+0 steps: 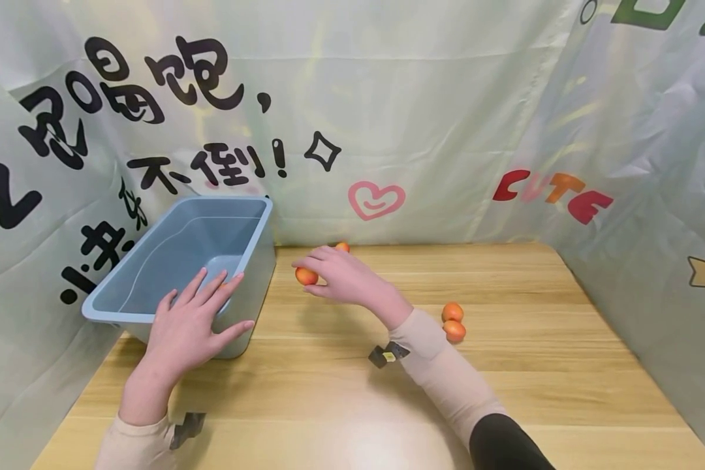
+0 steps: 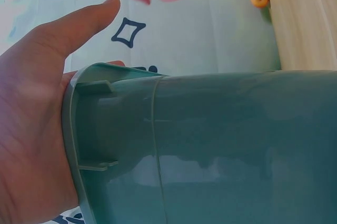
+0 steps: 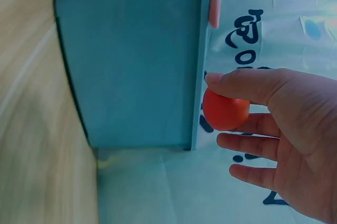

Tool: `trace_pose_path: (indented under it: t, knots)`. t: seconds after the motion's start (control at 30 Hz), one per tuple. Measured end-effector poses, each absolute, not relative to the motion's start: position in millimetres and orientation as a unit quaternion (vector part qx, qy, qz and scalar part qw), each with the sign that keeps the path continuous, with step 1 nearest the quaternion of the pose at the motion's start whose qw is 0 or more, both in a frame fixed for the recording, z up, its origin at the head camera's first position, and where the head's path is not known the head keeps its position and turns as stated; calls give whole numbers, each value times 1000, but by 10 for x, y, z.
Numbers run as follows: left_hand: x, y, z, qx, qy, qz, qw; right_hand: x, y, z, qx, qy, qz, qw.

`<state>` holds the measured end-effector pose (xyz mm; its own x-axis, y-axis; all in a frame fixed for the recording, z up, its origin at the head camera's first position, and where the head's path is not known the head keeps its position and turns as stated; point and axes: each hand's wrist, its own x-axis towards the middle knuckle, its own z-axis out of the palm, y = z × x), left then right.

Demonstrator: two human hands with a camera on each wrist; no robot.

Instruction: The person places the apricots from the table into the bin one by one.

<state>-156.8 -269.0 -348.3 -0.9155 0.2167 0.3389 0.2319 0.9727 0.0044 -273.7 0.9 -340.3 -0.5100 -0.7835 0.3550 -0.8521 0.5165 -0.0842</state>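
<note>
We note the blue bin on the wooden table at its left rear, long axis running from the near-left corner toward the back wall, open side up. Our left hand rests on the bin's near rim, fingers straight and spread, thumb outside against the wall. Our right hand pinches 1 small orange fruit between thumb and fingertips, held above the table just right of the bin's right wall, not yet over the opening. The fruit is round; we cannot tell any axis. Another fruit lies by the backdrop behind the hand. 2 more fruits sit touching each other on the table, well right of the wrist.
</note>
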Motion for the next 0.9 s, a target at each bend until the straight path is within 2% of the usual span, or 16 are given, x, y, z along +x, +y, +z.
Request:
trace_pose_path:
  t: [0.17,0.53,0.9]
  knots:
    - [-1566,-2691,-3485,-112,-979,-23,169,-2731,-141,-3284,479,-854,138,148]
    - [-1566,-2691,-3477,-116,-977,-19,177,-2773,-465,-3149,499,-811,188,240]
    - [-1564,-2678,-3471,-113,-979,-16,168,-2888,-848,-3118,511,-801,193,247]
